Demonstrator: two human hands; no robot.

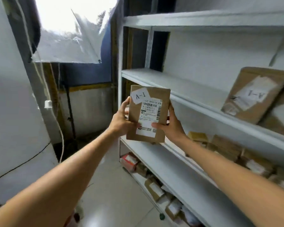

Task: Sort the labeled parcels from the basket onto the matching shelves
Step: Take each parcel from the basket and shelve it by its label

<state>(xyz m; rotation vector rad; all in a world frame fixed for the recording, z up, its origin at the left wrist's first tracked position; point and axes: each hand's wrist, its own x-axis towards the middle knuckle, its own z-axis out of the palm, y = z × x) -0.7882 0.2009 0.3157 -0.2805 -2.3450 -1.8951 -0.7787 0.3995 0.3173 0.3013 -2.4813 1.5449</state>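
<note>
Here both hands hold one brown parcel (148, 113) up in front of the white shelves (195, 94), arms stretched forward. The left hand (121, 119) wraps the parcel's lower left edge, its fingers going behind and its thumb lying across the front near the bottom. The right hand (170, 124) grips the lower right edge in the same way, thumb on the front, fingers curled behind. Both hands are closed on it, and the parcel touches no shelf.

The parcel is a flat rectangle with its long axis upright, leaning slightly so that the top tips a little to the right. Its labelled face is turned toward the camera. A white tag (141, 96) reading "A-1" is stuck at the top left corner, slanted upward to the right and reading right way up. Below it sits a printed shipping label (150, 112) with barcodes, its small text too blurred to read.

The parcel hangs level with the front lip of the middle shelf, near the rack's left end. On that shelf, well to the right, a second box (254, 95) leans back, its own "A-1" tag upside down. More boxes (226, 148) lie on the shelf below, and others (156, 187) on the lowest shelf. A pale tiled floor (115, 194) shows between the arms.
</note>
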